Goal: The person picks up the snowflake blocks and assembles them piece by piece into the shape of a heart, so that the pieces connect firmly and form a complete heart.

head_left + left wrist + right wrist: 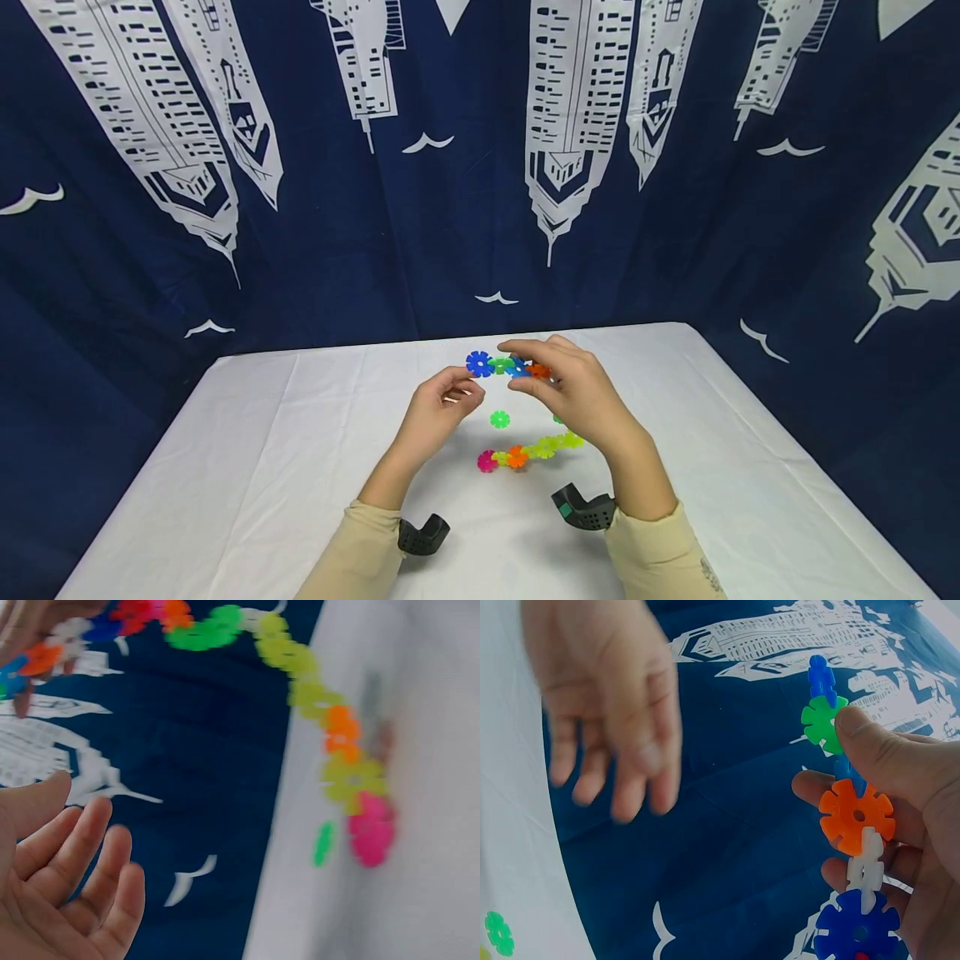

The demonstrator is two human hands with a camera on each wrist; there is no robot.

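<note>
My right hand [573, 379] pinches a chain of interlocking snowflake discs near its upper end. In the right wrist view its thumb lies by a green disc [823, 724], with an orange disc [857, 814] and a white disc [865, 870] against the fingers. A dark blue disc [480, 364] forms the chain's raised end. My left hand [442, 408] is beside that end, its fingers loosely bent and holding nothing. From the right hand the chain curves down through yellow discs [289, 656] to a pink disc [487, 461] at its low end.
A loose green disc [500, 419] lies on the white-covered table [300, 467]. Another green disc [558, 418] shows partly behind the right hand. A navy curtain [337, 250] with white building prints hangs behind the table. Each wrist wears a black camera mount [423, 535].
</note>
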